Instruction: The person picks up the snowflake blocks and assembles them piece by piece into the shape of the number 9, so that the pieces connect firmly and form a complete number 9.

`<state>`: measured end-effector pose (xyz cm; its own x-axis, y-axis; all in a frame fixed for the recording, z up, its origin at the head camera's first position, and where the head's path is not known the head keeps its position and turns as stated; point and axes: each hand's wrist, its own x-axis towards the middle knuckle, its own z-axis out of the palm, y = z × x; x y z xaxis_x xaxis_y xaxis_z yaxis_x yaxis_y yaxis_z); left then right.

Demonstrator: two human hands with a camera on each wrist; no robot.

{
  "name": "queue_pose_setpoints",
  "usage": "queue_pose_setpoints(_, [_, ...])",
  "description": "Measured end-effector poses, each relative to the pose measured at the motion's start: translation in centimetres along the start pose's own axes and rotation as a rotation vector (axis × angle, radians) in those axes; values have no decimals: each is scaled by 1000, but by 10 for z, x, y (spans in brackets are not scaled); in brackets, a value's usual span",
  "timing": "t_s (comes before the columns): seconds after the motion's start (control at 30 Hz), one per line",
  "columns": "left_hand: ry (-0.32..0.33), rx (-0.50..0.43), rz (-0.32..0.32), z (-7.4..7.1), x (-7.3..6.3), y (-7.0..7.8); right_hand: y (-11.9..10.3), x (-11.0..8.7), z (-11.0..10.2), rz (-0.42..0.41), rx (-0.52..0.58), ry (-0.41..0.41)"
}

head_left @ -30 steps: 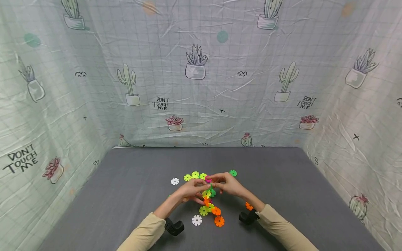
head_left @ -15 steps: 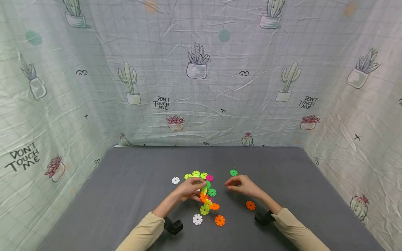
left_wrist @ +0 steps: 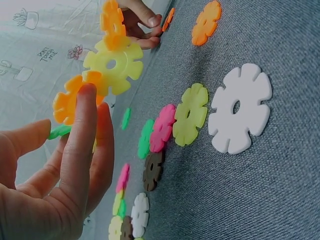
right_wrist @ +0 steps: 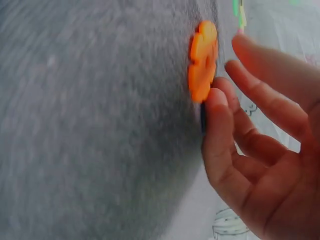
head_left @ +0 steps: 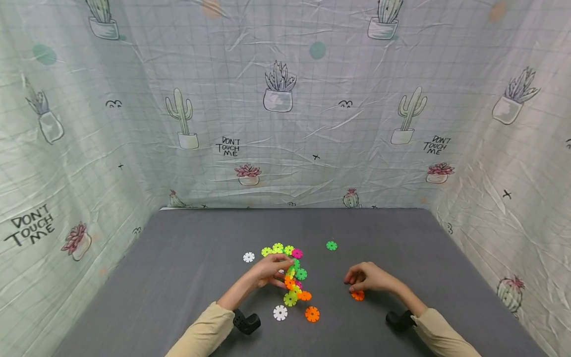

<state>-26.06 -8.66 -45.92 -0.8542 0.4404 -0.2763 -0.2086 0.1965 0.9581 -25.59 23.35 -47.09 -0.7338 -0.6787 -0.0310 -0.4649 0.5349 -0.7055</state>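
My left hand [head_left: 269, 270] pinches a chain of slotted, flower-shaped plastic discs above the table. In the left wrist view the chain has an orange disc [left_wrist: 112, 25] at the top and a yellow disc [left_wrist: 112, 65] below it. Another orange disc [left_wrist: 67, 102] sits by the fingertips, and a green disc [left_wrist: 60, 131] shows partly behind the fingers. On the right, my right hand [head_left: 372, 277] is at a loose orange disc [right_wrist: 203, 62] on the table. Its thumb tip is right at the disc's edge, while the other fingers are spread apart from it.
Loose discs lie on the grey cloth [head_left: 200, 248]: white [head_left: 280, 313], orange [head_left: 312, 314], yellow-green [head_left: 290, 298], and green [head_left: 331, 245]. More yellow and pink discs [head_left: 297, 253] lie beyond the left hand. A printed curtain [head_left: 285, 129] encloses the back and sides.
My right hand has come away from the chain and moved right and nearer to me, to the loose orange disc. The left hand has stayed in place, with the chain tilting slightly.
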Motion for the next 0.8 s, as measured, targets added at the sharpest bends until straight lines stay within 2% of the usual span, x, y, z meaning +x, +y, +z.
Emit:
queue_pose_setpoints(0.2, [7,-2,-12,1,0,1,2,-5,-5,20,-27,-46])
queue_pose_setpoints(0.5, [25,-1,-16,2,-1,2,-1,1,-3,-35,-141,-61])
queue_pose_setpoints(0.63, [25,5,-16,2,0,2,-4,7,-2,-12,-96,-57])
queue_pose_setpoints(0.8, [21,33,-10,1,1,1,-9,21,2,-26,-22,8])
